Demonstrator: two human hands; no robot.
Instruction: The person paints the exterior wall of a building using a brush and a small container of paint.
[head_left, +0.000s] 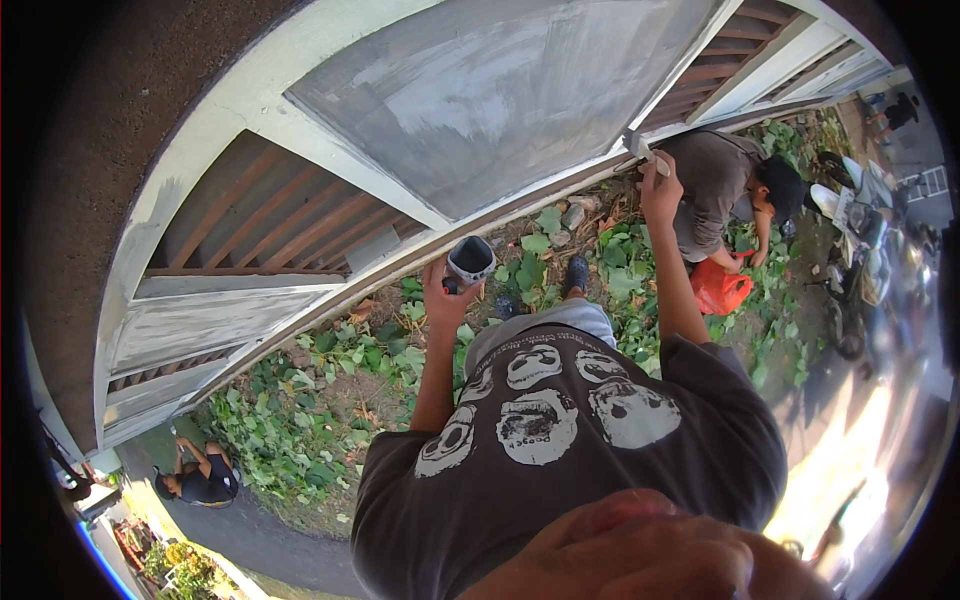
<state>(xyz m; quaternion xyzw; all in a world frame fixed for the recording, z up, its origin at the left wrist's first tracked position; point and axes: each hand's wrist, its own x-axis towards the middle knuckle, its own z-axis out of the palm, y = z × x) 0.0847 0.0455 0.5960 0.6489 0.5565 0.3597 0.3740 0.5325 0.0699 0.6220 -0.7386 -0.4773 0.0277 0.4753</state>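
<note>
My left hand [446, 298] is wrapped round a small paint-spattered cup [486, 272] with a dark inside, held below the wall's lower edge. What it contains is too dark to tell. Farther right, my raised right hand [660, 188] grips a paintbrush [640, 148] by its handle. The brush head is up against or very near the white lower frame [610, 160] of the wall; contact cannot be made out. Above it is a wide panel [480, 110] coated in streaky grey and white paint. Slatted brown vents [265, 215] sit beside the panel.
Close on my right, a co-worker [715, 185] in a dark cap bends over a red plastic bag [722, 288]. Leafy green plants [300, 440] and stones cover the ground along the wall. Motorcycles [870, 250] stand at the far right. Another person [205, 475] is low down at the far left.
</note>
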